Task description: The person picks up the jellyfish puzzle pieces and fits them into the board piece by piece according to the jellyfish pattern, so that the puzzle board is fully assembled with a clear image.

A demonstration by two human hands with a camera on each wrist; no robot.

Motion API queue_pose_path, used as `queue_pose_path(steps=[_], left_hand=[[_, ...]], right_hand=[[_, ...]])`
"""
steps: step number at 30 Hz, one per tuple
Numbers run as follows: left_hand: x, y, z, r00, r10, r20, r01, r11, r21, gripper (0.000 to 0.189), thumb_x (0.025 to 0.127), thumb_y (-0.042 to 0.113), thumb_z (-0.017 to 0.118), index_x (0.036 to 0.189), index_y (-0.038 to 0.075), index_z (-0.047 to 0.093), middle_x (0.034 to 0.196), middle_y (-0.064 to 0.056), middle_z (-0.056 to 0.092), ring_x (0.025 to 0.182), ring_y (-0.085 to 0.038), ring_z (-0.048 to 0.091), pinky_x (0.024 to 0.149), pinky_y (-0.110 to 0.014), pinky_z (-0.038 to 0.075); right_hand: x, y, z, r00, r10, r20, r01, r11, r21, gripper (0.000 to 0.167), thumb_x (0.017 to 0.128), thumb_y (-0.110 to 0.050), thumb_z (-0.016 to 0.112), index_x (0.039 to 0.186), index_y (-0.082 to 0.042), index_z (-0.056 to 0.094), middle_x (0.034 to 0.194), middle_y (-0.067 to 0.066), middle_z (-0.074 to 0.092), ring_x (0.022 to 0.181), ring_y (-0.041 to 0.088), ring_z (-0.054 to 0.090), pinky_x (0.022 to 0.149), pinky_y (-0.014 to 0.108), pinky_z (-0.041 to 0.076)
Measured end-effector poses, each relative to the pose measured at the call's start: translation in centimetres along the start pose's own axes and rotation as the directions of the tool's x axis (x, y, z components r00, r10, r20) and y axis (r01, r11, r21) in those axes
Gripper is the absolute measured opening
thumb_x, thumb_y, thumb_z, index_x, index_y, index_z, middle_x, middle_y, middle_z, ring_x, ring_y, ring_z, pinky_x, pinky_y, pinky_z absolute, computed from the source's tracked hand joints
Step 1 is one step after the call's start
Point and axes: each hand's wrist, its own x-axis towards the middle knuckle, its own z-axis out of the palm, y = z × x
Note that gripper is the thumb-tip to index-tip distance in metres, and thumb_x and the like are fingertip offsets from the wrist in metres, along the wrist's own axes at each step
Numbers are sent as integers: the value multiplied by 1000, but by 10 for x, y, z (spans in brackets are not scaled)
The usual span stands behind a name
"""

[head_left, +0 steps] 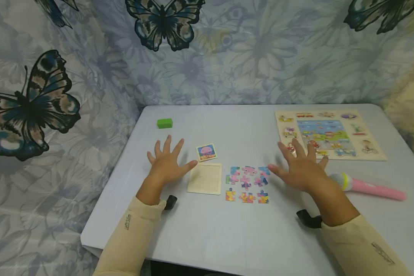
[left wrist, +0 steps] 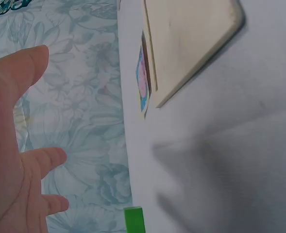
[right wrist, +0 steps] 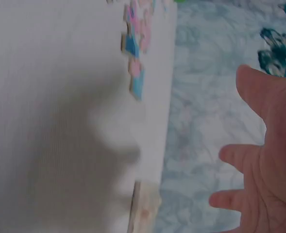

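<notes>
My left hand hovers over the table with its fingers spread, left of a pale wooden puzzle tray. Behind that tray lies a small picture card with a pink figure on blue. Several loose jigsaw pieces lie in rows right of the tray. My right hand, fingers also spread, is above the table between those pieces and a pink toy microphone. Neither hand holds anything. In the left wrist view the tray shows beyond the thumb; in the right wrist view a few jigsaw pieces show.
A green block sits at the back left of the white table. At the back right lies a large picture puzzle board. Fabric with butterflies and flowers hangs behind and to the left.
</notes>
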Motion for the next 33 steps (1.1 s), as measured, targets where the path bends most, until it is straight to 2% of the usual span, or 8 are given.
queue_pose_path(steps=[4, 9, 12, 16, 19, 22, 27, 33], left_hand=[[-5, -1, 7, 1000, 19, 22, -19, 1000, -15, 100, 85, 84, 51, 165, 32, 20, 172, -12, 1, 155, -49, 0, 112, -81, 5], [-15, 1, 21, 995, 66, 74, -65, 998, -16, 96, 86, 71, 64, 163, 26, 28, 171, -12, 14, 153, -44, 16, 119, -68, 17], [-23, 4, 29, 988, 108, 109, -106, 994, -25, 88, 89, 63, 68, 160, 23, 36, 169, -12, 23, 152, -40, 23, 121, -61, 21], [-32, 7, 38, 972, 199, 126, -200, 980, -9, 74, 91, 55, 70, 153, 21, 48, 164, -10, 34, 149, -37, 32, 120, -58, 27], [-37, 8, 41, 956, 263, 134, -266, 964, 7, 64, 92, 50, 72, 147, 22, 56, 160, -8, 42, 147, -33, 37, 119, -56, 29], [-40, 8, 42, 947, 285, 149, -291, 957, 16, 57, 93, 46, 72, 143, 24, 59, 159, -5, 44, 146, -31, 39, 119, -54, 30], [-43, 6, 42, 946, 287, 152, -294, 955, 27, 53, 94, 44, 72, 142, 25, 60, 159, -4, 44, 145, -30, 41, 119, -53, 30], [-46, 5, 38, 943, 289, 165, -297, 954, 30, 54, 95, 42, 72, 143, 24, 59, 159, -4, 44, 144, -29, 41, 119, -52, 30]], right_hand=[[8, -25, 12, 998, -51, 45, 52, 999, -11, 94, 91, -76, 52, 162, -20, 27, 167, 28, 9, 147, 65, 1, 100, 91, 2], [19, -57, 33, 991, -133, 27, 134, 990, -53, 73, 92, -57, 67, 151, -19, 50, 163, 24, 28, 148, 58, 15, 106, 86, 12], [25, -72, 42, 978, -210, -10, 208, 975, -80, 61, 91, -50, 71, 142, -19, 60, 157, 22, 40, 146, 54, 25, 108, 80, 23], [31, -85, 49, 960, -279, -37, 274, 956, -102, 50, 92, -44, 71, 134, -17, 65, 147, 21, 50, 139, 49, 36, 105, 70, 34], [35, -90, 51, 959, -283, -32, 278, 955, -103, 48, 94, -41, 71, 132, -14, 65, 142, 19, 52, 134, 45, 40, 104, 65, 37], [39, -92, 50, 963, -269, -12, 267, 959, -94, 46, 93, -39, 72, 129, -11, 65, 136, 17, 54, 129, 42, 43, 101, 60, 39], [46, -97, 48, 970, -241, 16, 242, 969, -48, 40, 89, -36, 78, 118, -11, 67, 122, 12, 62, 114, 35, 48, 90, 52, 42], [54, -99, 39, 972, -222, 80, 210, 969, 129, 23, 90, -26, 79, 103, -11, 67, 91, 5, 63, 89, 25, 53, 77, 39, 44]])
